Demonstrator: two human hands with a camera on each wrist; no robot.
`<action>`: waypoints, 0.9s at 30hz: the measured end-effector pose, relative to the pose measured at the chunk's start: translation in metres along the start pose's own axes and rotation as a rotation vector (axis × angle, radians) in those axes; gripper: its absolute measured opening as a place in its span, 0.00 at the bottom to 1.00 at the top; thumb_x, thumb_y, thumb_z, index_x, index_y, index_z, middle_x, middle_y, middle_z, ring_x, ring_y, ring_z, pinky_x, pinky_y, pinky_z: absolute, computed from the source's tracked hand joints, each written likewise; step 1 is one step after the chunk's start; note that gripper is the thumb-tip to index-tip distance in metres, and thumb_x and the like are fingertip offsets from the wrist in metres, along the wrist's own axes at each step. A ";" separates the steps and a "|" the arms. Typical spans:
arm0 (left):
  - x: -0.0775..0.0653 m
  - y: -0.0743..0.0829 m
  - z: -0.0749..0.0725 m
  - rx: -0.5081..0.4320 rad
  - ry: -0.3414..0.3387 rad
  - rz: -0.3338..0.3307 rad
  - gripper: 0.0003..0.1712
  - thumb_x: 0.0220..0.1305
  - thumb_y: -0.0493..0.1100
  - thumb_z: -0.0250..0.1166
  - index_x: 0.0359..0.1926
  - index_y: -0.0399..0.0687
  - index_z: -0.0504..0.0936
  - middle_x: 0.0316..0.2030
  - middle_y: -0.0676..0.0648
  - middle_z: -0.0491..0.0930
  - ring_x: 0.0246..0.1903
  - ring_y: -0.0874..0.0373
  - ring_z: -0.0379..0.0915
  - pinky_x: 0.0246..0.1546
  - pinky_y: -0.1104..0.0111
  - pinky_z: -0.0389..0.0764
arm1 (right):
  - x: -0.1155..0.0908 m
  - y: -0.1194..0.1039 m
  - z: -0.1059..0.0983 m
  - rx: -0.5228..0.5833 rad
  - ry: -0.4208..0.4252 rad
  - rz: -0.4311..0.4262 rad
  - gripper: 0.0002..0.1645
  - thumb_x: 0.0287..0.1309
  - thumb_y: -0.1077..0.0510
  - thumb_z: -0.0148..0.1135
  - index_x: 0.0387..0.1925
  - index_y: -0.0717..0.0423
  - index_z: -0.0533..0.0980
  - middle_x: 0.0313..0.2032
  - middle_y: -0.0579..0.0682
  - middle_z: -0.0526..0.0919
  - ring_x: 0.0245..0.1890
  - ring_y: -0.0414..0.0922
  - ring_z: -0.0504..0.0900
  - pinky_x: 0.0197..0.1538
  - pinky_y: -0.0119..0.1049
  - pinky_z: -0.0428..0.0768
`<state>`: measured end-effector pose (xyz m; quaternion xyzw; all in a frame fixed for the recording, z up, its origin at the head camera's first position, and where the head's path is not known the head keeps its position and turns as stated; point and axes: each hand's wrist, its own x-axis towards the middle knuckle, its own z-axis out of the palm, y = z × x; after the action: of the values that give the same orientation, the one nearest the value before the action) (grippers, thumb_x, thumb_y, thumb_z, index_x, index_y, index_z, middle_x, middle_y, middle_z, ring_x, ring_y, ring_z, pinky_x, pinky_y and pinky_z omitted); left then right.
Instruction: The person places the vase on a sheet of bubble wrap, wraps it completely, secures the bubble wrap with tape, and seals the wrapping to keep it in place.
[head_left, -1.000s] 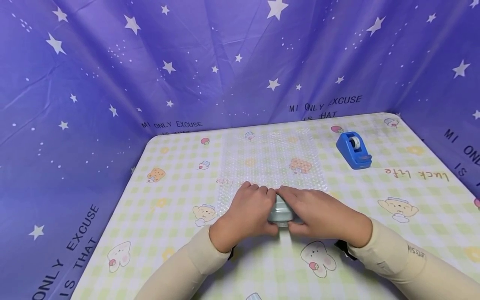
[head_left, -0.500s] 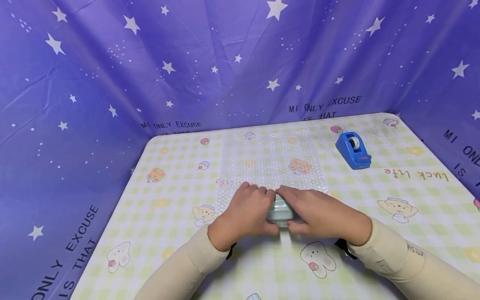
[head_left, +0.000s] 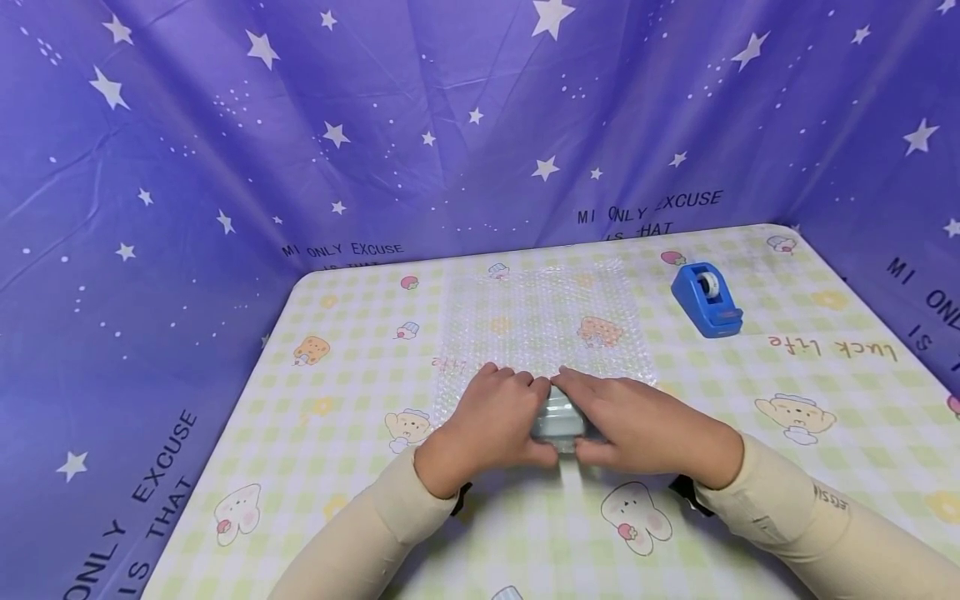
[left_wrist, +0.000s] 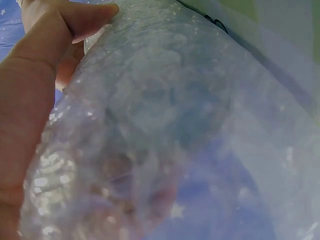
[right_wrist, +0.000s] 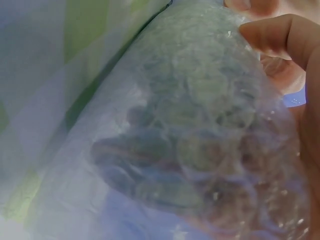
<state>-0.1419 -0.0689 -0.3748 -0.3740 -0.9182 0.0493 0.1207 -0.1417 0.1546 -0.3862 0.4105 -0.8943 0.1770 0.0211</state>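
Observation:
A pale green, rounded object (head_left: pixel 558 415) lies crosswise at the near end of a clear bubble wrap sheet (head_left: pixel 536 312). The near part of the sheet is wrapped over it, and its exact kind cannot be made out. My left hand (head_left: pixel 491 421) grips the roll from the left, thumb on the near side, fingers over the top. From the right, my right hand (head_left: pixel 637 423) grips it the same way. Bubble wrap (left_wrist: pixel 160 80) covers most of the left wrist view, with a blurred round end behind it. Bubble wrap (right_wrist: pixel 200 70) likewise veils a dark rounded end in the right wrist view.
A blue tape dispenser (head_left: pixel 708 302) with a roll of tape stands at the right rear of the table. The table (head_left: pixel 285 433) wears a green-and-white checked cloth with cartoon prints. Purple star-patterned curtains (head_left: pixel 420 125) enclose its back and sides.

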 end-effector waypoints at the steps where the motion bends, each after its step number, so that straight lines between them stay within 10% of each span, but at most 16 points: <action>1: 0.000 0.000 0.000 -0.002 -0.004 0.000 0.34 0.40 0.72 0.72 0.39 0.52 0.82 0.27 0.57 0.79 0.24 0.59 0.73 0.31 0.65 0.74 | 0.000 0.000 0.000 0.000 -0.001 -0.001 0.42 0.53 0.52 0.68 0.69 0.54 0.66 0.53 0.42 0.80 0.36 0.35 0.77 0.41 0.35 0.79; 21: 0.000 -0.001 0.002 -0.013 -0.035 0.010 0.35 0.46 0.71 0.69 0.44 0.50 0.81 0.29 0.56 0.80 0.26 0.59 0.75 0.32 0.64 0.75 | 0.000 0.002 -0.001 0.019 -0.043 0.025 0.41 0.60 0.50 0.65 0.72 0.52 0.64 0.60 0.41 0.77 0.44 0.35 0.78 0.47 0.39 0.80; 27: -0.001 -0.002 0.000 -0.024 -0.060 -0.009 0.35 0.48 0.72 0.68 0.45 0.51 0.81 0.30 0.56 0.79 0.27 0.58 0.75 0.33 0.62 0.75 | -0.003 0.001 -0.005 -0.009 -0.068 0.027 0.46 0.63 0.48 0.65 0.77 0.60 0.60 0.71 0.51 0.73 0.62 0.44 0.79 0.62 0.47 0.79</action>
<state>-0.1424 -0.0706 -0.3747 -0.3696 -0.9236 0.0487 0.0890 -0.1409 0.1585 -0.3821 0.4040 -0.9007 0.1593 -0.0098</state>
